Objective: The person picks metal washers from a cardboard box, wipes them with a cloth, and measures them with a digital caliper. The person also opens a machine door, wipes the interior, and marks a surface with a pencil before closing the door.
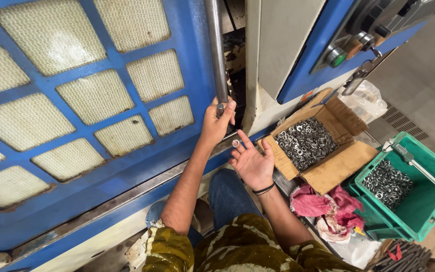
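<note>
The left hand is wrapped tight around the lower end of the steel door handle on the blue machine door. The right hand is open, palm up and fingers spread, with a small metal washer at its fingertips, just beside the door's edge. To the right, a cardboard box and a green crate both hold more washers.

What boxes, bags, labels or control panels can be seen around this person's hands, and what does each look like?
Cardboard box: right of the right hand, brown, flaps open, full of small metal rings.
Green crate: far right, plastic, rectangular, holding more rings.
Plastic bag: behind the box, clear, crumpled.
Control panel: top right, grey on blue machine, with a green button.
Left hand: grips the steel door handle.
</note>
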